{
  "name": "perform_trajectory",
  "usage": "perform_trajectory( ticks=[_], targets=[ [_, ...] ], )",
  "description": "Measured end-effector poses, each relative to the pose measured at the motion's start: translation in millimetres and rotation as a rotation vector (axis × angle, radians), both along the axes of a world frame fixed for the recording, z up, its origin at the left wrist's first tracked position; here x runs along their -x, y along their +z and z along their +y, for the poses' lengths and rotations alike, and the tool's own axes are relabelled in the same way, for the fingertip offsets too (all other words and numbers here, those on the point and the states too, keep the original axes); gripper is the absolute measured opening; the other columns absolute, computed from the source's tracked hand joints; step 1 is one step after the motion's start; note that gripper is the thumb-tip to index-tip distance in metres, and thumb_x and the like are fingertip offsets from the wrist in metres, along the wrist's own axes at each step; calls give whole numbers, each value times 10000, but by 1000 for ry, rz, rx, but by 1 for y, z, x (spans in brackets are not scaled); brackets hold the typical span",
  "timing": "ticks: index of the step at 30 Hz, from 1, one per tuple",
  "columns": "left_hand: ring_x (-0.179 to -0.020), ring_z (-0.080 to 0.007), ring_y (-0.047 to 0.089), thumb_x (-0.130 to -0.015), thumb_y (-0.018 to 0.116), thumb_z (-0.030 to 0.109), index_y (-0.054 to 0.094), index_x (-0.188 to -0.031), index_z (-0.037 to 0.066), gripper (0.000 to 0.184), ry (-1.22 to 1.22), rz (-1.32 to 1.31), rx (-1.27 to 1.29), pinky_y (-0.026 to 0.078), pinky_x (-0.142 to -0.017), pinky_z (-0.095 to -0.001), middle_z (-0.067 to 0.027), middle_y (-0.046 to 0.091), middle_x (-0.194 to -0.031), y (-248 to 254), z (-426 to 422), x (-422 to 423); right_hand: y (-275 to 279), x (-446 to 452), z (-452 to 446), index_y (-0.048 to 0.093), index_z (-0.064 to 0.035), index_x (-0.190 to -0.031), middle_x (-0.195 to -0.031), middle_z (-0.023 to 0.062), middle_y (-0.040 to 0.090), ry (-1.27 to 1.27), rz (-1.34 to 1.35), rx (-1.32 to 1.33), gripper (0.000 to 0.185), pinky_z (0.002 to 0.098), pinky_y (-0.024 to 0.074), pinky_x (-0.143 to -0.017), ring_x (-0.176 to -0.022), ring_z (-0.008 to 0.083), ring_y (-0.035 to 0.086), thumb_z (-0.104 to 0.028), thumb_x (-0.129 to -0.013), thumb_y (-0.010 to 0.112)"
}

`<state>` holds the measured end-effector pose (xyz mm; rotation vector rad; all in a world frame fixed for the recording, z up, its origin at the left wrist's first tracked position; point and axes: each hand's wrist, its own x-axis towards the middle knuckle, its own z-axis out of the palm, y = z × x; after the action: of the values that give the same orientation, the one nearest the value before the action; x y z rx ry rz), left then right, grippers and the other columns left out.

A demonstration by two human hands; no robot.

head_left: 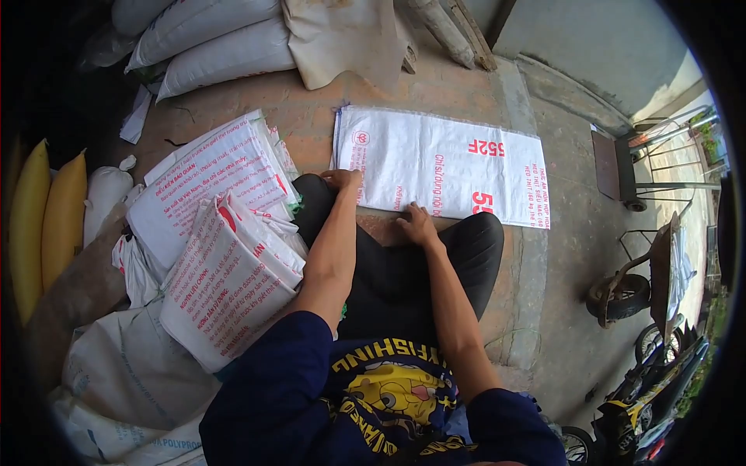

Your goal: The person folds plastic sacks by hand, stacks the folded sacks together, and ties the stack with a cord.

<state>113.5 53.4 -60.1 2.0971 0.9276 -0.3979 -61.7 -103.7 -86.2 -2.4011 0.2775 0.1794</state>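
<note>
A flat white woven sack with red print [412, 159] lies on the brick floor in front of my knees. My left hand [342, 180] is at its near left corner, fingers bent against the edge; whether they pinch it is hidden. Resting at the sack's near edge, my right hand [420, 225] has its fingers apart and holds nothing. To the left lies a pile of printed white sacks [210, 171], with a folded sack [229, 287] over its near part, beside my left forearm.
Filled white sacks [225, 58] are stacked at the back left, with a tan sheet [334, 39] hanging over them. Yellow sacks [62, 213] stand at the far left. A wheelbarrow [649, 272] and a motorbike [645, 404] are on the right.
</note>
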Motion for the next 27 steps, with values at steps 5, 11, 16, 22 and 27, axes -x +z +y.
perform_trajectory(
  ticks=[5,11,16,22,27],
  targets=[
    [-1056,-423,577,-710,616,204,525,-1124,-161,560,-288,-194,38,451,-947,-397,-346,586,-1046,-9,7,10,5,-1,-2,447,-40,-1331,-1461,201,317,-182,-97,-201,626,461,307,-1075,-1349,359,303,-222,-773,666],
    [-1032,-465,543,-715,652,210,497,-1099,-133,537,-305,-418,-354,397,-965,-488,-337,558,-1052,-3,-12,32,35,7,16,331,-136,-1424,-1500,130,274,35,-140,119,753,570,335,-1019,-1370,376,255,-225,-769,691],
    [-1004,-417,591,-676,619,137,536,-1054,-126,468,-371,-324,-131,467,-848,-441,-336,589,-1021,10,-9,34,24,9,10,329,-133,-1424,-1499,132,272,45,13,137,766,606,367,-983,-1353,384,277,-224,-756,694],
    [-658,-267,636,-654,552,142,624,-762,-97,272,-507,-380,342,475,-614,-390,-191,626,-674,30,4,21,33,3,14,310,-91,-1428,-1479,167,299,60,82,164,821,555,361,-1016,-1345,378,294,-222,-729,719],
    [-825,-423,637,-730,577,151,650,-864,-32,238,-514,-656,-119,507,-758,-482,-268,650,-866,123,-43,60,36,-8,16,252,52,-1418,-1446,214,335,120,-64,-691,947,362,241,-1109,-1351,306,305,-230,-695,795]
  ],
)
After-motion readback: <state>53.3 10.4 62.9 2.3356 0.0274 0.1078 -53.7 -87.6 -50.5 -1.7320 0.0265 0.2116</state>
